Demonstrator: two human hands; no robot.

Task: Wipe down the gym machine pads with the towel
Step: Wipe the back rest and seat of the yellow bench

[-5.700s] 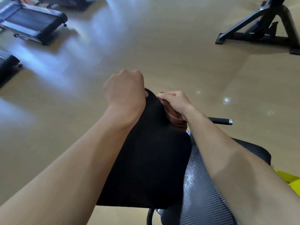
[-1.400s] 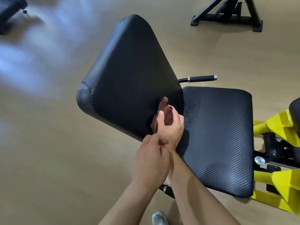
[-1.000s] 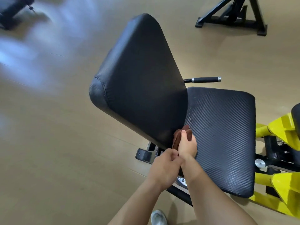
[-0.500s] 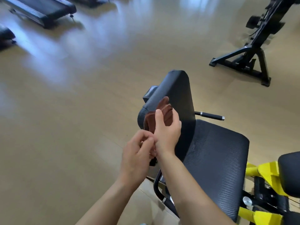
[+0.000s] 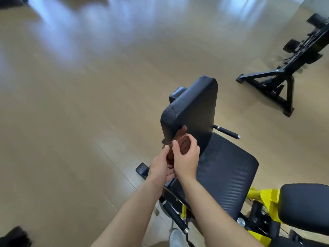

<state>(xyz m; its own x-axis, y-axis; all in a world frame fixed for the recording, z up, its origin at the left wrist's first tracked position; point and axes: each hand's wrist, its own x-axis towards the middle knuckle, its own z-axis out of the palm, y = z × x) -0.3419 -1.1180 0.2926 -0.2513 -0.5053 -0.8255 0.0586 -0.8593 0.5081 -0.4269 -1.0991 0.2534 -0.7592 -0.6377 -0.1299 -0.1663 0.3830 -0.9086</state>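
A small brown towel is bunched between both hands, held in the air just in front of the black back pad. My right hand wraps its fingers over the towel from the right. My left hand cups it from below and the left. The back pad stands upright. To its right lies the black seat pad with a ribbed surface. A third black pad shows at the lower right.
Yellow frame parts join the seat to the lower-right pad. Handles with black grips stick out beside the seat. A black machine stand is at the upper right on the tan wooden floor. A white shoe is below.
The view has pulled back and up from the pad. The hands have come off the back pad's lower edge and now bunch the towel together in front of it.
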